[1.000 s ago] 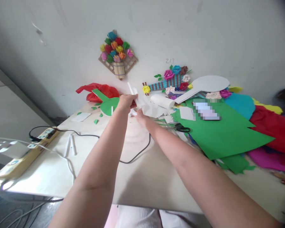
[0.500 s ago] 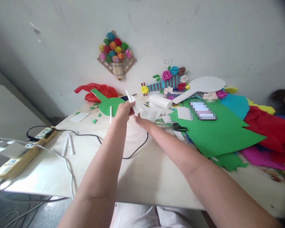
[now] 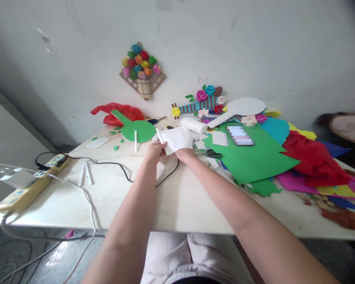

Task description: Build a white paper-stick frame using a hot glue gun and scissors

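My left hand (image 3: 157, 151) is closed on the left edge of a thin white sheet of paper (image 3: 177, 140), its thumb and fingers pinched together. A slim white stick (image 3: 159, 136) stands up along that edge, just above the fingers. My right hand (image 3: 185, 155) reaches under the near right part of the sheet, and its fingers are hidden there. Behind the sheet lies a white paper roll (image 3: 194, 126). Left of my hands, a green round paddle shape (image 3: 138, 131) has a white stick (image 3: 135, 141) lying across its front edge.
Black-handled scissors (image 3: 213, 154) lie right of my hands, beside green sheets (image 3: 254, 161) with a phone (image 3: 240, 135) on top. Coloured paper (image 3: 316, 157) is heaped farther right. A black cable (image 3: 118, 167) crosses the table from a yellow power strip (image 3: 32, 183).
The white sheet is spread wider and flatter between my hands. My right hand has moved right, under the sheet. The camera view has shifted slightly.
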{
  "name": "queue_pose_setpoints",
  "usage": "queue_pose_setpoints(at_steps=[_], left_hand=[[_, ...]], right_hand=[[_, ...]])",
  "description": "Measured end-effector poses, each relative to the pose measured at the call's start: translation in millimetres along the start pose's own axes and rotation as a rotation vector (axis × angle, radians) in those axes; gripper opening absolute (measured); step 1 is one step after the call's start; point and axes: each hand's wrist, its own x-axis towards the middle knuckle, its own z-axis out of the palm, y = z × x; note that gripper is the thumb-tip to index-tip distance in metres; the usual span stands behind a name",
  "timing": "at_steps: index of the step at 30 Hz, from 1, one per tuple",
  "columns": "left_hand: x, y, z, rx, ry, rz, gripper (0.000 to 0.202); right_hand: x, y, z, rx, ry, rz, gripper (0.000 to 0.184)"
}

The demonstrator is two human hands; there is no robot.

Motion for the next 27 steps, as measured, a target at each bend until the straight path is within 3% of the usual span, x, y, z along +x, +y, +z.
queue_pose_setpoints(at_steps=[6,10,12,17,22,25,27], left_hand=[[4.5,-5.8,-3.4,-0.021,0.048,0.024,0.013],[5.1,-5.6,-6.3,-0.048,0.099,0.056,0.013],[5.4,-6.0,-8.0,-0.060,0.100,0.087,0.014],[4.6,-6.9,-11.5,-0.042,0.067,0.129,0.017],[5.5,-7.8,-10.5,-0.019,0.059,0.121,0.018],[10.1,-10.4,-10.7,0.002,0.078,0.110,0.015],[13.1,-12.3,-12.1,0.029,0.097,0.117,0.013]], right_hand=[[-6.8,-3.4,-4.1,-0.026,0.084,-0.022,0.052],[-21.4,-12.6,-13.3,-0.107,0.082,-0.030,0.040],[-31.8,-20.3,-18.8,-0.174,0.016,-0.113,0.031],[-46.3,-40.5,-33.3,-0.182,0.186,-0.348,0.029],[-23.3,-40.9,-32.0,-0.069,0.352,-0.381,0.030],[-3.1,-34.2,-18.4,-0.026,0.315,-0.387,0.037],[5.4,-30.1,-6.7,-0.019,0.232,-0.301,0.039]])
